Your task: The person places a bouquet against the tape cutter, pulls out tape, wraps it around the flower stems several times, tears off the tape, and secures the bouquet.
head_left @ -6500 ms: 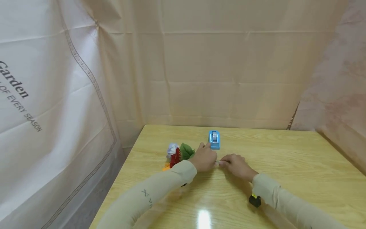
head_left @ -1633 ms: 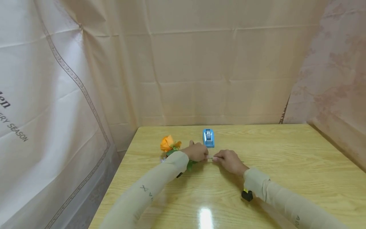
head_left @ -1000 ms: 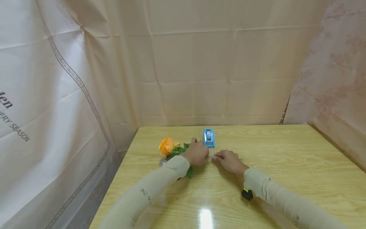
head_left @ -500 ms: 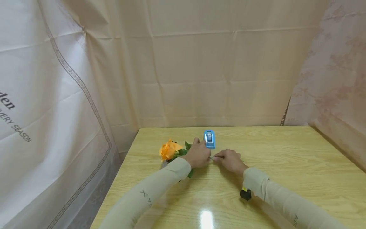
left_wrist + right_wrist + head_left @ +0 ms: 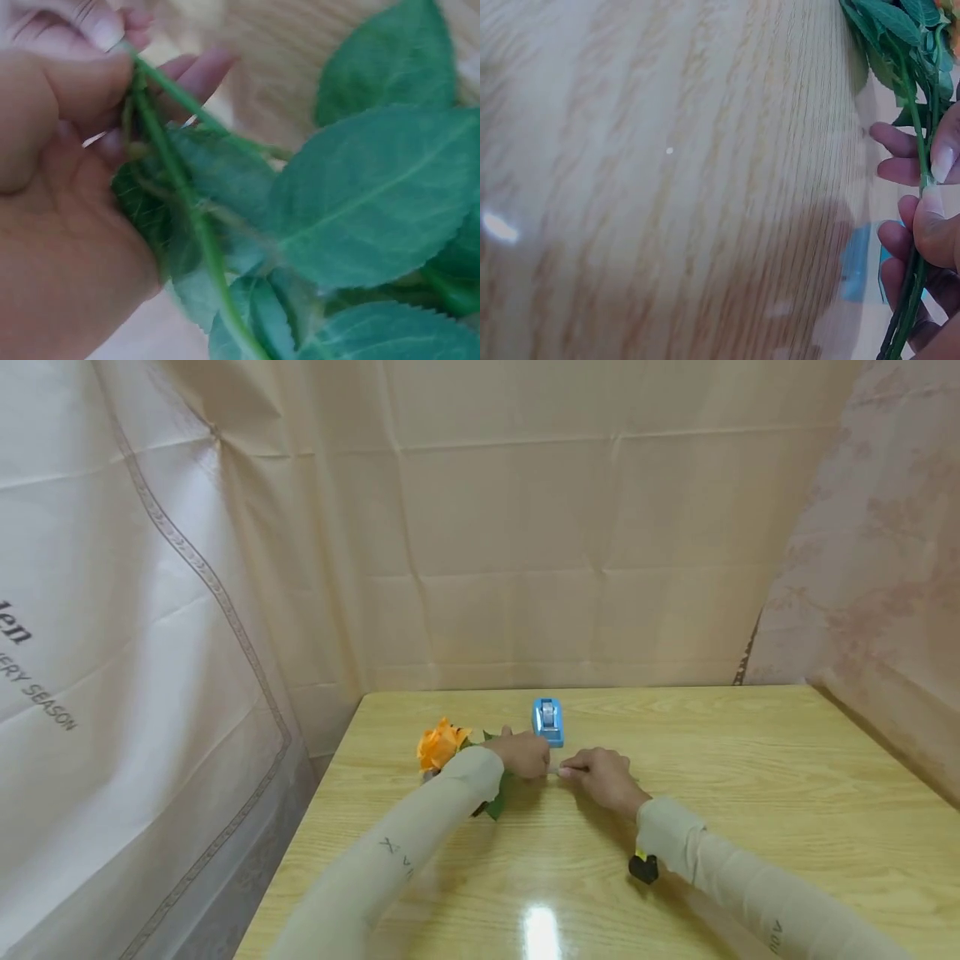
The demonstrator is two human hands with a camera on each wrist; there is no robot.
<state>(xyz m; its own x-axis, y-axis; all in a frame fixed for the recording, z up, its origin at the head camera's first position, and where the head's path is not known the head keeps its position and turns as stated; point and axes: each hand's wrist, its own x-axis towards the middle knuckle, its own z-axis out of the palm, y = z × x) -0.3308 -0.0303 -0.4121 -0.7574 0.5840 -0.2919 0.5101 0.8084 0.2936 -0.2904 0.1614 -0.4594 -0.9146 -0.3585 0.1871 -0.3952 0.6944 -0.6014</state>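
Note:
A bunch of artificial flowers lies across both hands, with an orange flower [image 5: 439, 745] uppermost at its left end and a greyish-white petal edge below it. My left hand [image 5: 525, 754] pinches the green stems [image 5: 199, 217] between thumb and fingers, just beyond the large leaves [image 5: 375, 195]. Close beside it, my right hand [image 5: 606, 777] grips the lower stems [image 5: 907, 307] with thumb and curled fingers. Between the two thumbs, a shiny clear band that looks like tape [image 5: 928, 180] sits around the stems. The left sleeve hides part of the bunch in the head view.
A blue tape dispenser [image 5: 548, 722] stands on the wooden table [image 5: 750, 793], just behind the left hand. Beige cloth [image 5: 525, 552] hangs along the table's back edge, and a printed cloth [image 5: 150, 693] hangs at the left.
White and red flowers showed 6.5 seconds ago; since then the bunch has turned, bringing the orange flower uppermost. In the last half second my left hand tilts slightly, both hands keeping hold of the stems.

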